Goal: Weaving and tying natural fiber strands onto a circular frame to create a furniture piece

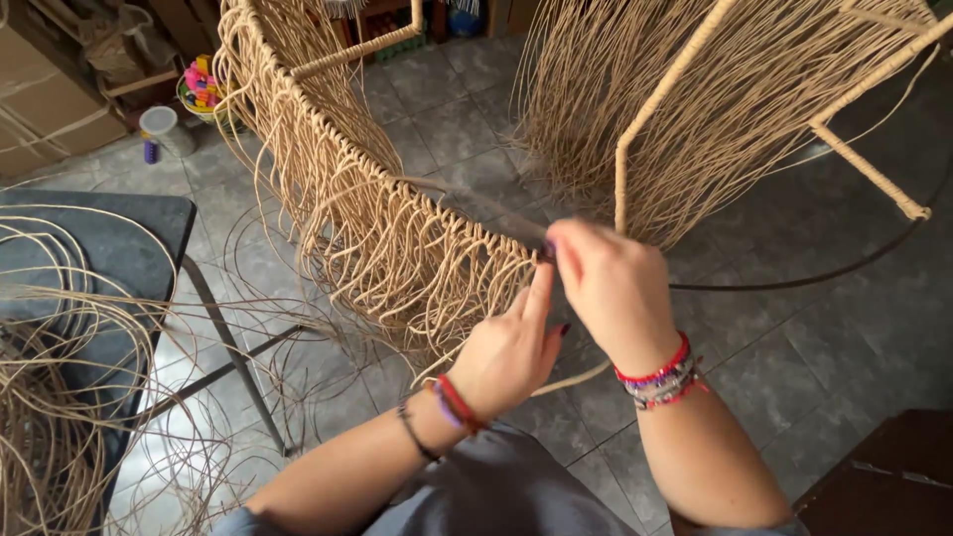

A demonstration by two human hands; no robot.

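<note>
We see the left hand [508, 352] and right hand [611, 283] meeting at the bare metal frame rim [476, 206]; fingertips press together, pinching a tan rattan strand [571, 380] trailing below them; woven strands [397, 248] hang just left of the fingers.

1. The floor [794, 328] is laid with grey square tiles with pale joints, lit evenly by soft light.
2. At the left of the frame stands a dark-topped table [129, 248] on thin metal legs.
3. In the upper left corner lie cardboard boxes [45, 109] and wooden pieces.
4. Near them on the floor sit a white tub [159, 124] and a small basket of bright-coloured items [202, 84], perhaps plastic bits.
5. At the lower right corner shows a dark brown wooden surface [884, 476].
</note>
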